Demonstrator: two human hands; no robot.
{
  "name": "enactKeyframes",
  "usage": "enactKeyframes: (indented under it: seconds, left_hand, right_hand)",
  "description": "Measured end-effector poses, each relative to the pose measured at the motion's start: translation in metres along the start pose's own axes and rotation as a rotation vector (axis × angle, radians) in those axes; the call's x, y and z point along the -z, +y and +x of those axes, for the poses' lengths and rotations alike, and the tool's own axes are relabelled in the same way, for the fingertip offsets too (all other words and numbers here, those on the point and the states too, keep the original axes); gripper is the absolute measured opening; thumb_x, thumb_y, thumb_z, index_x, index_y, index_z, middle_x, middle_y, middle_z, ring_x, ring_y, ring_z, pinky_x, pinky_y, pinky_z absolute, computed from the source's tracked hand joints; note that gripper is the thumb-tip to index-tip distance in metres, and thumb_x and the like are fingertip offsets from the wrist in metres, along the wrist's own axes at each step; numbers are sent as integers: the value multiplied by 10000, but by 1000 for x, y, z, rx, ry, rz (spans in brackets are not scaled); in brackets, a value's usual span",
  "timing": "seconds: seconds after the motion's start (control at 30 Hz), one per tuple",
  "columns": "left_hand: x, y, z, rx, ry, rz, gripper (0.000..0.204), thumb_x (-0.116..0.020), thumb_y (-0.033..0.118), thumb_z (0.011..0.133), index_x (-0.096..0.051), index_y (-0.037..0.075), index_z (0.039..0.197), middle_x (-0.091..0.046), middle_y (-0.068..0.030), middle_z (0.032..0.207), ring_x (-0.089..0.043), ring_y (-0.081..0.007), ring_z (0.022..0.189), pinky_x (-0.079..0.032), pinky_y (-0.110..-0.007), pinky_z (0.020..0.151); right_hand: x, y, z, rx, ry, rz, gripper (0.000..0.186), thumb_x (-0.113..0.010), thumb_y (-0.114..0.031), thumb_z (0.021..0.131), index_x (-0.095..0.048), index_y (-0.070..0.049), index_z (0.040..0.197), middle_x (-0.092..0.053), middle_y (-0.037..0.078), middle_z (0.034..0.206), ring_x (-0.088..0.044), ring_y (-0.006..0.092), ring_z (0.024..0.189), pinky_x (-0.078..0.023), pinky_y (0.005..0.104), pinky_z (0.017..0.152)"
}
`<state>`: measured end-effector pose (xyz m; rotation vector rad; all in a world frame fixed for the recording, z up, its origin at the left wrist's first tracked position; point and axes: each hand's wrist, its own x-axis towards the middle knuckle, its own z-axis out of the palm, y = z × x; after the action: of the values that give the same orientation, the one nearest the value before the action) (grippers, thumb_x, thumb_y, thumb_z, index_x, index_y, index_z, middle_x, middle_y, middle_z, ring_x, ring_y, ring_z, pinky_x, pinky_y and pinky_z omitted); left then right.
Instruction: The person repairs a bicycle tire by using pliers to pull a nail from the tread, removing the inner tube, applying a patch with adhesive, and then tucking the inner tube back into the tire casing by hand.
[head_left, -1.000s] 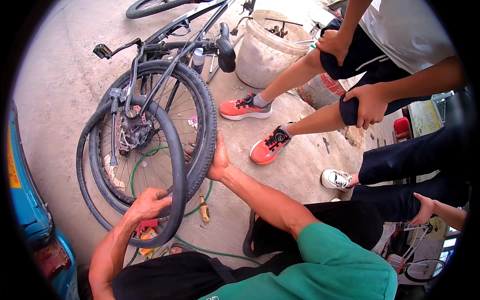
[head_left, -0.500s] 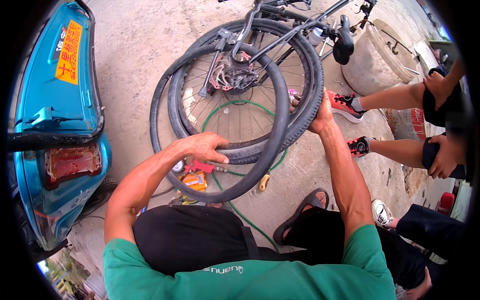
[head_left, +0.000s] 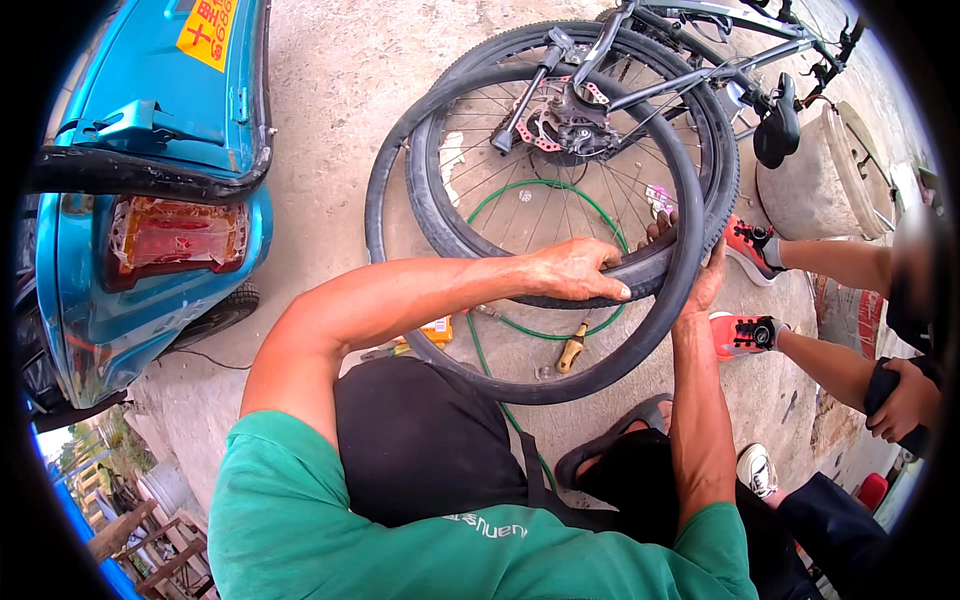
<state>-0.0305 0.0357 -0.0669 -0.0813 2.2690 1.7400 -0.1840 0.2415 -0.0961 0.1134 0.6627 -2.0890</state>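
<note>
"Logging the hands first: what moved in the last half second?"

"Left hand (head_left: 575,270) has slid rightward along the lower part of the tyre (head_left: 728,175). Right hand (head_left: 708,282) has come down around the tyre's right side. Gap between them narrowed; they are near each other, not touching."

"State of each?"

"Left: thumb and fingers clamped on the tyre at lower right. Right: curled around the tyre, fingertips on the spoke side, palm outside. Its middle is crossed by the loose black tube loop (head_left: 560,392), so full contact there is partly hidden."

"Position of the wheel (head_left: 428,205)?"

"Ahead of the person, attached to the bicycle frame (head_left: 660,90) near the brake disc (head_left: 545,130). Tube loop overlaps its front and droops below it, above the green hose (head_left: 480,352) and the wooden-handled tool (head_left: 571,353)."

"Meaning for the work?"

"Judgement: effort is now concentrated on one short stretch of tyre instead of two spread points. The loop lying across the right hand could get in the way."

"Tyre edge inside or outside the rim there?"

"Cannot tell; the fingers cover it."
</note>
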Motion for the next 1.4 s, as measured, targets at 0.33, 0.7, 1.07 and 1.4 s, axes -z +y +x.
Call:
enactKeyframes:
  seconds: [0.33, 0.7, 1.07, 1.4]
  left_hand:
    - [99, -54, -80, 161, -413, 417, 578, -776, 502, 820, -648, 10, 1094, -701, -208, 915, -690, -367, 881, -496, -474, 762]
    - [54, -22, -58, 76, -143, 433, 561, -771, 527, 810, -690, 1, 986, -674, -252, 790, -682, -430, 804, -487, -515, 725]
    - [9, 21, 14, 122, -56, -118, 609, -707, 434, 907, -656, -87, 1217, -714, -241, 1116, -684, -289, 1061, -504, -410, 926]
    - [72, -18, -34, 171, -291, 350, 628, -750, 527, 829, -652, -27, 1109, -698, -230, 963, -676, -375, 921, -500, -460, 802]
  right_hand:
    - [-10, -24, 39, -57, 269, -102, 719, -304, -646, 1051, -594, -38, 1300, -683, 172, 1048, -671, 340, 940, -518, 599, 977]
    - [21, -48, 31, 71, 240, -58, 709, -460, -631, 1018, -557, -43, 1403, -679, 187, 1249, -653, 296, 1138, -513, 524, 1012]
    - [21, -2, 5, 37, 102, -86, 520, -641, -426, 974, -582, -78, 1356, -655, 82, 1313, -578, 275, 1275, -350, 527, 1217]
    - [6, -22, 26, 2, 251, -120, 353, -634, -324, 994, -646, -62, 1230, -697, 122, 1146, -685, 308, 1069, -526, 537, 1058]
